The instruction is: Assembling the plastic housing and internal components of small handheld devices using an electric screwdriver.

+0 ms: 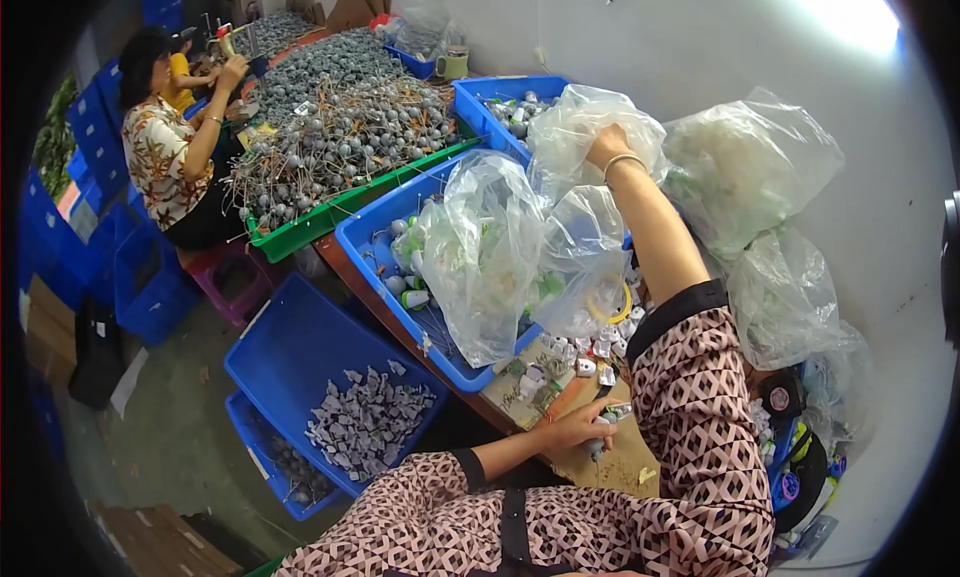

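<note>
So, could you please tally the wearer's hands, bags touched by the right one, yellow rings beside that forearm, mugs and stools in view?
Hands (left hand, right hand): 2
Bag at the right hand: 1
Yellow ring: 1
Mug: 1
Stool: 1
Total: 6

From my head, a wide fisheye camera is looking down and ahead, close over my left hand (578,429), right hand (606,147) and the surface (620,469).

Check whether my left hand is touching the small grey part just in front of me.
Touching. The head view shows the left hand curled around the grey part, with the fingers against it.
</note>
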Demonstrator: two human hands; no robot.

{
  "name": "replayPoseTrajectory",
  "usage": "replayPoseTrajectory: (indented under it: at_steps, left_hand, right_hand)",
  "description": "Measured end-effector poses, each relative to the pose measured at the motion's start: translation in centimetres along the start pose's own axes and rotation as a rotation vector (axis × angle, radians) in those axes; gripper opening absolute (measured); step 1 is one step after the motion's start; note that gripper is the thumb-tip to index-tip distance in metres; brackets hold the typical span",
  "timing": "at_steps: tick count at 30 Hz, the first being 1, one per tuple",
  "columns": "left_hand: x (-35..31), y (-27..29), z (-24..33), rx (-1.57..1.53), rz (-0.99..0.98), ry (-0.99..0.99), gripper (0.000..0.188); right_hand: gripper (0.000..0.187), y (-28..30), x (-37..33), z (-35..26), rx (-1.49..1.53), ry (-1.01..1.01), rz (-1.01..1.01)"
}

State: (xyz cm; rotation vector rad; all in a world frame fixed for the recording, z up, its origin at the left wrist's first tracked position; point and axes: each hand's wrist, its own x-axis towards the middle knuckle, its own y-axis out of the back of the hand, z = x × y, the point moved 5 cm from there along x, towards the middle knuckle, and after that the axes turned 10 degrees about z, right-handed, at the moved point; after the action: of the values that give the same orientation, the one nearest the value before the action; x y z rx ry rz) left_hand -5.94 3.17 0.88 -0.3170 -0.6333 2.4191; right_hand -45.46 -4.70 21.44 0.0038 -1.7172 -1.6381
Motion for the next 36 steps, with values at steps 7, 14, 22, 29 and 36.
replayPoseTrajectory:
  at_steps: [7, 14, 22, 29, 36]
  left_hand:
    - [-0.1, 0.3, -0.2, 0.055, 0.01, -0.017, 0.053]
    - [-0.3, 0.5, -0.4, -0.015, 0.081, 0.063, 0.05]
    - [0.6, 1.6, -1.2, -0.185, 0.18, 0.053, 0.046]
    - [0.9, 0.2, -1.4, -0.217, 0.132, -0.003, 0.04]
    - [-0.1, 0.2, -2.0, -0.214, 0.225, -0.048, 0.037]
  right_hand:
    - [0.028, 9.1, -8.7, -3.1, -0.164, 0.068, -0.186]
    - [0.029, 17.0, -22.2, -2.3, 1.668, -0.457, 0.096]
    - [0.021, 15.6, -40.5, 0.9, 1.445, -0.935, 0.085]
    - [0.024, 8.9, -52.0, -1.5, 0.645, -0.693, -0.018]
    - [0.033, 12.7, -49.9, -6.0, 0.539, -0.785, 0.129]
